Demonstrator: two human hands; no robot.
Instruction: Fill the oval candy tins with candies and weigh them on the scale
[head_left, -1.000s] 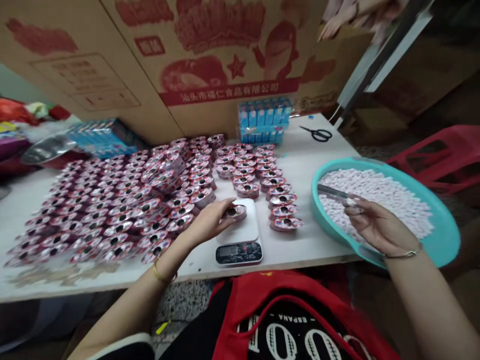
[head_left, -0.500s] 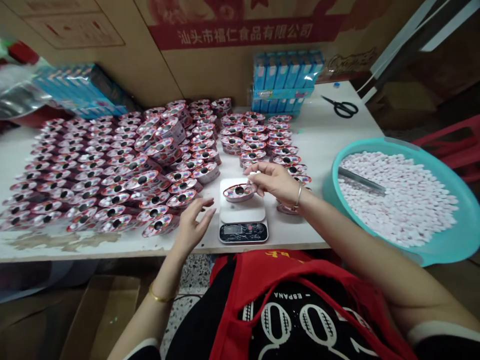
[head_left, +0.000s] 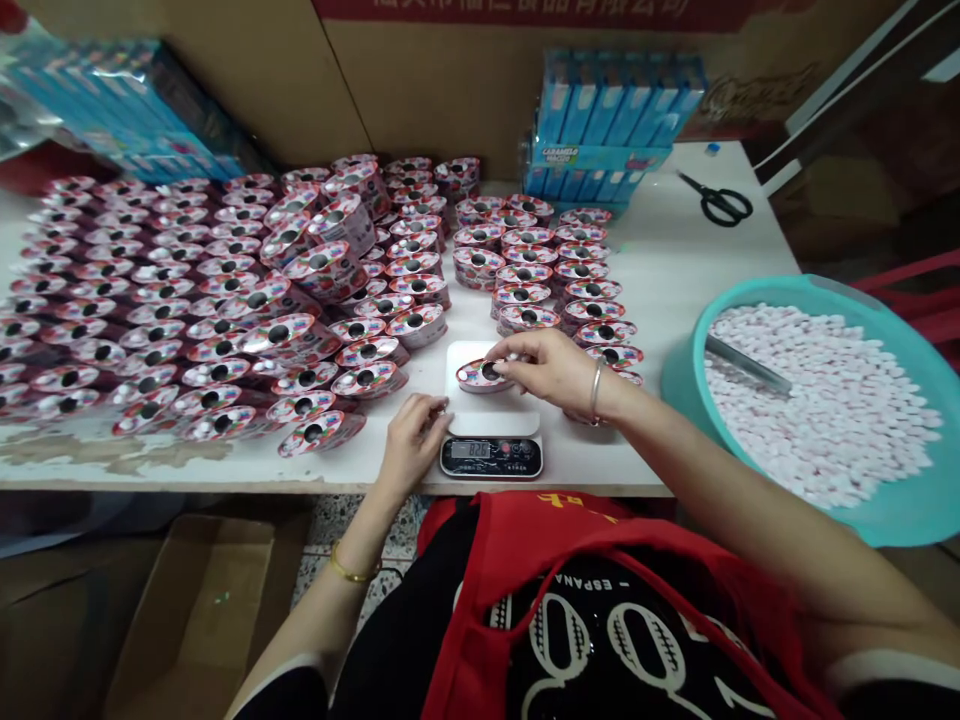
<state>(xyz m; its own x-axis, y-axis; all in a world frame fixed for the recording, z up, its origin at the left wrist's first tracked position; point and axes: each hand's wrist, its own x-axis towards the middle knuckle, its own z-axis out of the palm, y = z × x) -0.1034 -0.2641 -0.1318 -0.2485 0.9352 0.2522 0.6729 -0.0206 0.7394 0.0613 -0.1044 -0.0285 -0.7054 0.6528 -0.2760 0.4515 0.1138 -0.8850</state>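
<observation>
On the white plate of a small digital scale (head_left: 491, 424) lies a pink and red oval candy box (head_left: 474, 380) with a dark round hole in its top. My right hand (head_left: 551, 372) is closed over the right end of the box, fingertips at the hole, with small white candies (head_left: 514, 357) showing between them. To the left of the scale, my left hand (head_left: 414, 438) has thumb and fingers drawn together beside the plate's edge. Whatever they may pinch is too small to make out. The scale's display is lit with digits.
Many similar boxes (head_left: 319, 430) stand in rows across the left and middle of the table. A turquoise basin (head_left: 686, 375) of white candies, holding a metal scoop (head_left: 750, 366), is at right. Black scissors (head_left: 721, 205) and wrapped blue packs (head_left: 600, 120) lie farther back.
My right hand has lowered from above the box's right end onto its hole. My left hand has moved right to the scale and its fingers have closed. The view has tilted down.
</observation>
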